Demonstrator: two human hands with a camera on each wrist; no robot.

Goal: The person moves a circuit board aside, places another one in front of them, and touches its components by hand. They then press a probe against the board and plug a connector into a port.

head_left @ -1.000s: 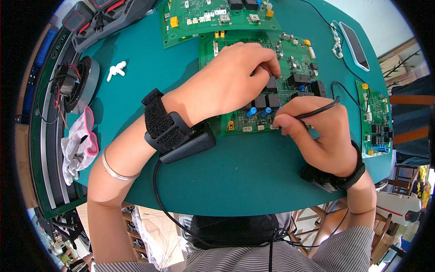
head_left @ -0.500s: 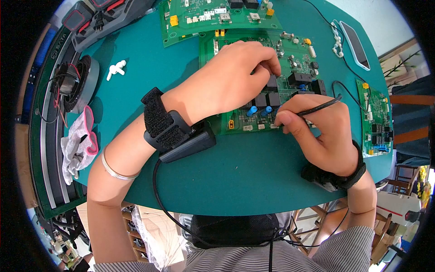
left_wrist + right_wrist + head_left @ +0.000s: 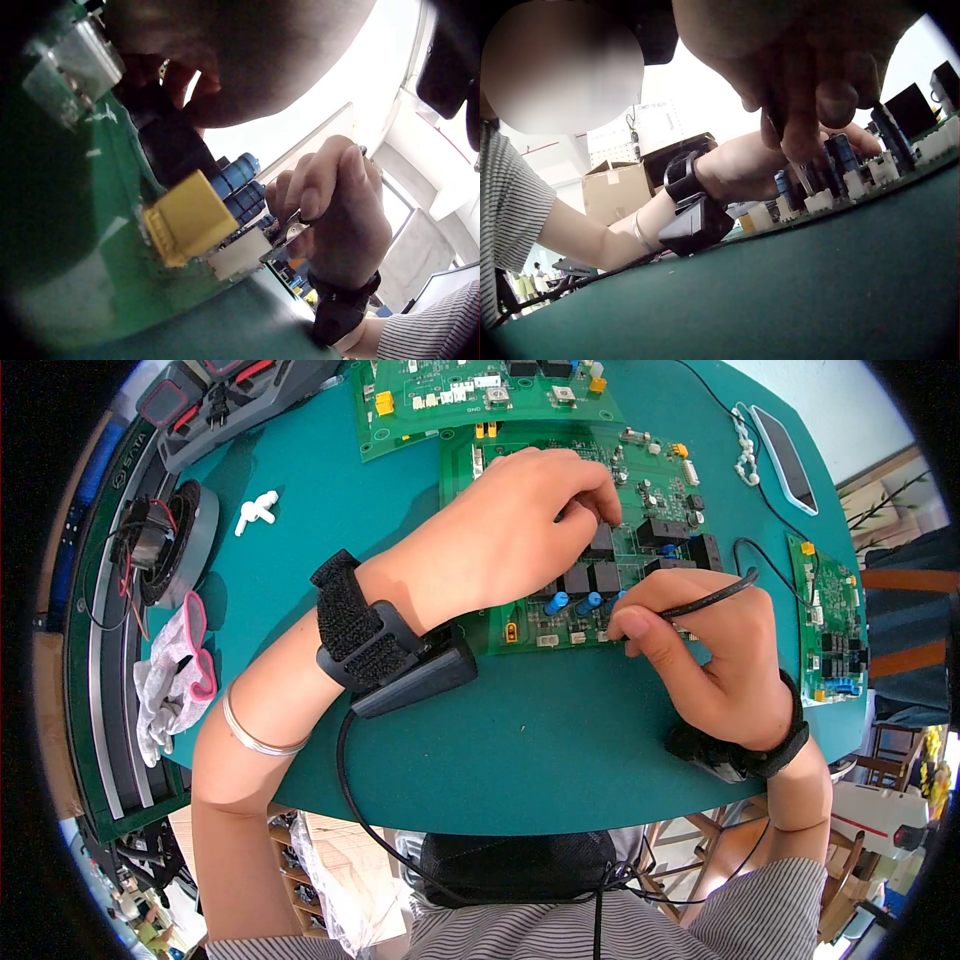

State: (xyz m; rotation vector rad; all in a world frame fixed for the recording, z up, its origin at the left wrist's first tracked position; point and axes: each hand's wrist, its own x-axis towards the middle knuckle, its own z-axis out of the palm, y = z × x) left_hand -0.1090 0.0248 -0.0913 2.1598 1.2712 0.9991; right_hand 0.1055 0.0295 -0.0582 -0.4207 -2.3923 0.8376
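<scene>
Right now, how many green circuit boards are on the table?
3. Middle board under the left hand; far board just beyond it; right board off to the right. More may be off-frame.

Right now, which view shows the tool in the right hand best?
Left wrist: the tool shows its metal tip in the right hand, beside the circuit board. Head view shows only its black shaft from above, tip covered. Right wrist view: fingers hide nearly all of it.
</scene>
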